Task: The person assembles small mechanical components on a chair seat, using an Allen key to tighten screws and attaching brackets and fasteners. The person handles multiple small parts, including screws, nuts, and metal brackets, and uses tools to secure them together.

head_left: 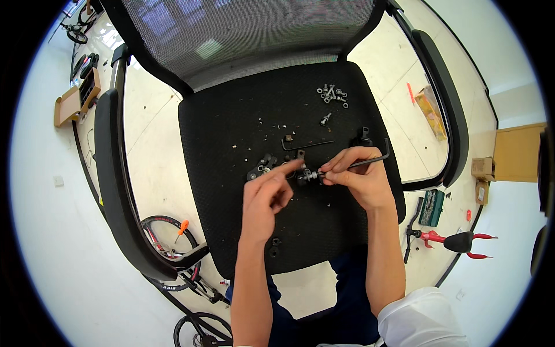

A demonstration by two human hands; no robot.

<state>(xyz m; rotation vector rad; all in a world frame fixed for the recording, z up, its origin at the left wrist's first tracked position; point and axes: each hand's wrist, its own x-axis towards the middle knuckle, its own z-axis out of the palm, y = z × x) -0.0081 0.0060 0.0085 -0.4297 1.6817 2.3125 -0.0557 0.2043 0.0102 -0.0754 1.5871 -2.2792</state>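
My left hand (267, 194) steadies small metal fitting (305, 174) on chair seat (231, 133); right hand (355, 176) pinches hex key (370, 161) beside fitting. Fitting looks light, rigid, slippery, likely to roll; grip flats.

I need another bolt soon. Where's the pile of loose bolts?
In the head view, the pile of bolts lies on the chair seat, far right, near the mesh backrest.

Camera check: single head-worn fisheye, looking steeply down.

I see one view only, so there is no overlap with a second to report. It looks from above onto the black chair seat (243, 133) at close range, the chair's mesh back at the top edge. My forearms enter from the lower edge. Straight edges bow toward the dark round rim; the floor fills both flanks.
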